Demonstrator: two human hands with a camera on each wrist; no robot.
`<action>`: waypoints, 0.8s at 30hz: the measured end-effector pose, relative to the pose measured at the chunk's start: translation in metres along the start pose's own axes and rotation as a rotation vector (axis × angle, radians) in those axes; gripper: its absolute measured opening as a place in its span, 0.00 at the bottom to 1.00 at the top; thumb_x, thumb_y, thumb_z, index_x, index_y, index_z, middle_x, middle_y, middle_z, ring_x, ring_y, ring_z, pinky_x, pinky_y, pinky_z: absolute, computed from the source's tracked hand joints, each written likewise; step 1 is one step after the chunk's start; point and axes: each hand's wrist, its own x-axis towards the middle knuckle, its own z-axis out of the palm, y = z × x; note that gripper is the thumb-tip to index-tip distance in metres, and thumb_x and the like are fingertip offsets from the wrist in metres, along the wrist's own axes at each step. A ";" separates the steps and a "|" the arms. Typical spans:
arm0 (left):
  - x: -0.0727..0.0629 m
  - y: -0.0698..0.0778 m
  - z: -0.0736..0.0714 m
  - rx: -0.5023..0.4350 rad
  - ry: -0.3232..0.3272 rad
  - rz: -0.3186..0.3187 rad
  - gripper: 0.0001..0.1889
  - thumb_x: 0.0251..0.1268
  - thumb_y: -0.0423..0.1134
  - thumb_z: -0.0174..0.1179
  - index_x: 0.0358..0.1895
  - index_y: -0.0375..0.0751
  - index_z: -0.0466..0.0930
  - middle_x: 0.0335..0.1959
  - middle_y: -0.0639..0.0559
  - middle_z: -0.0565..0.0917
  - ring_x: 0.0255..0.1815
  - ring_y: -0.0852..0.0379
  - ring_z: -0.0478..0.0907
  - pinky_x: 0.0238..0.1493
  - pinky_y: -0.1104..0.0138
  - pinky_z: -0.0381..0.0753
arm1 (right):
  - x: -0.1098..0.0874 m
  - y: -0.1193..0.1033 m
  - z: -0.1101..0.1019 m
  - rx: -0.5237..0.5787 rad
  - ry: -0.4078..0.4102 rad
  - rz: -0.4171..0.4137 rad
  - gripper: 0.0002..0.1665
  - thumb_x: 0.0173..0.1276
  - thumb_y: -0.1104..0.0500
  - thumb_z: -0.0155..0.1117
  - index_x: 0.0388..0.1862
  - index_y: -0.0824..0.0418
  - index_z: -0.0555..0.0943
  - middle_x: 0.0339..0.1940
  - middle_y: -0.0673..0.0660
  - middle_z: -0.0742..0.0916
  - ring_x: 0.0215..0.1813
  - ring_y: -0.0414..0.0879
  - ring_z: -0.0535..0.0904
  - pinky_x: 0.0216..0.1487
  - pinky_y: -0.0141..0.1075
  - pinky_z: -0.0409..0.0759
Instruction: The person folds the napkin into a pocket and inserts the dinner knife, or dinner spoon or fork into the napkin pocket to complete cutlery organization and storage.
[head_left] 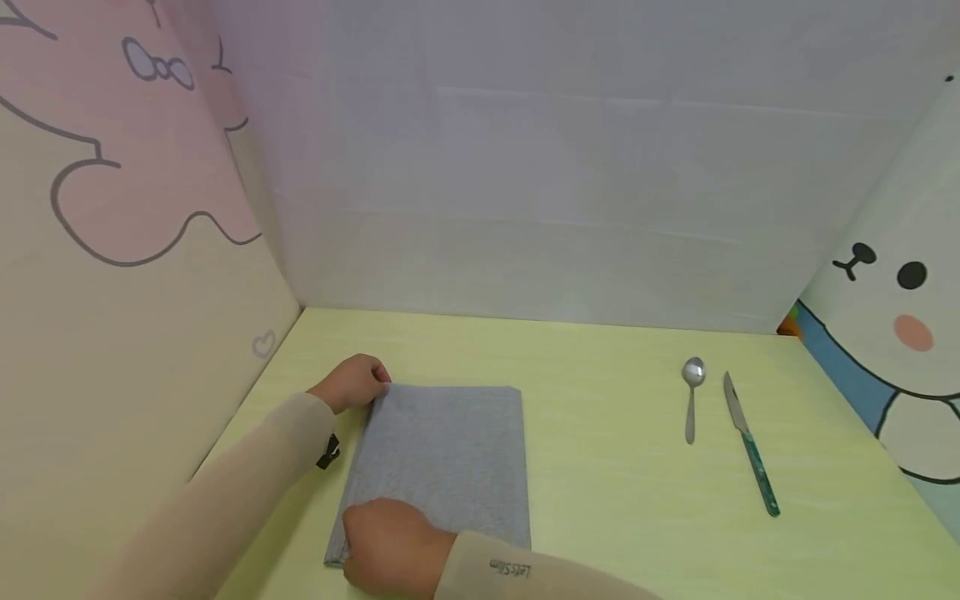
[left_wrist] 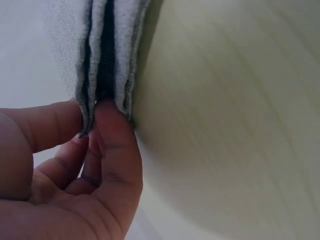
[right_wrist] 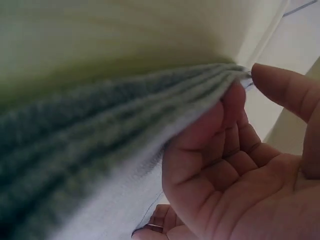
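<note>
A folded grey cloth (head_left: 446,450) lies flat on the table's left part, its stacked layers showing along the left side. At its far left corner, my left hand (head_left: 354,385) pinches some of the layers between thumb and fingers. The left wrist view shows a fingertip (left_wrist: 111,112) tucked between the layers, with the lower ones hanging free of the pinch. My right hand (head_left: 390,542) is curled at the near left corner. In the right wrist view its thumb (right_wrist: 280,85) and forefinger close around the cloth's corner, the other fingers bent beneath.
To the right on the pale yellow-green table (head_left: 600,467) lie a metal spoon (head_left: 692,396) and a knife (head_left: 750,442) with a green handle. A white wall panel (head_left: 562,192) stands at the back. Printed panels with cartoon figures border both sides.
</note>
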 end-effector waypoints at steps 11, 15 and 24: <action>0.005 -0.003 0.008 -0.026 0.046 -0.014 0.05 0.71 0.34 0.63 0.40 0.36 0.86 0.36 0.48 0.84 0.34 0.52 0.76 0.36 0.61 0.77 | 0.008 -0.004 0.012 -0.178 -0.035 0.096 0.06 0.68 0.55 0.69 0.32 0.53 0.81 0.22 0.48 0.78 0.23 0.39 0.73 0.23 0.35 0.77; 0.009 0.001 0.013 -0.036 0.051 0.006 0.05 0.71 0.34 0.64 0.41 0.37 0.87 0.37 0.48 0.84 0.35 0.52 0.77 0.36 0.61 0.77 | 0.007 -0.004 0.011 -0.227 -0.090 0.157 0.07 0.70 0.52 0.68 0.35 0.54 0.83 0.24 0.49 0.80 0.25 0.40 0.76 0.26 0.38 0.81; 0.020 0.022 0.030 -0.056 0.051 0.036 0.04 0.70 0.35 0.64 0.41 0.39 0.88 0.38 0.50 0.85 0.37 0.52 0.77 0.40 0.60 0.78 | -0.003 0.009 -0.002 -0.176 -0.142 0.191 0.09 0.70 0.54 0.68 0.31 0.56 0.82 0.24 0.51 0.81 0.26 0.42 0.77 0.31 0.40 0.82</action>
